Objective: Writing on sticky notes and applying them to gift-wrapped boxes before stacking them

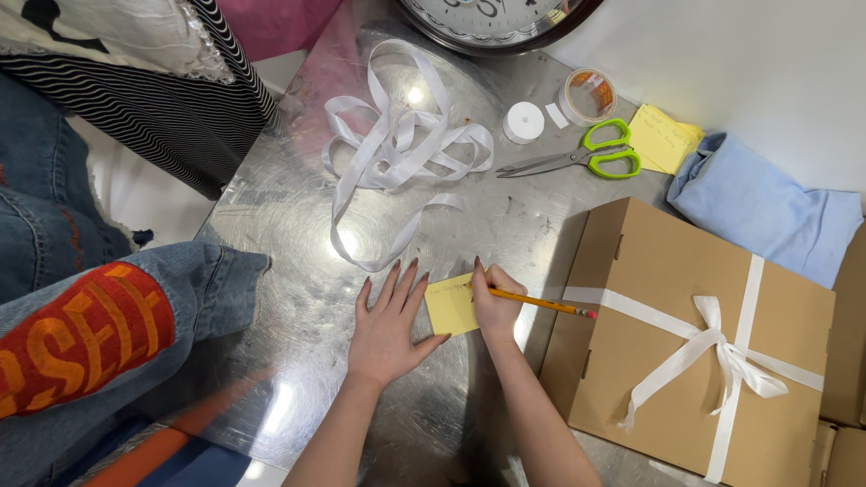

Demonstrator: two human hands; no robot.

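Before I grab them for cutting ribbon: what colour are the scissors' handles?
Bright lime green, on the scissors; the head view shows them clearly.

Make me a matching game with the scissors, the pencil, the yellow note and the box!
Things:
1. scissors
2. pencil
3. yellow note
4. box

Clues:
A. tied with white ribbon
B. held in the right hand
C. green handles, lying near the tape rolls
D. pressed flat by the left hand

Pairs: 1-C, 2-B, 3-D, 4-A
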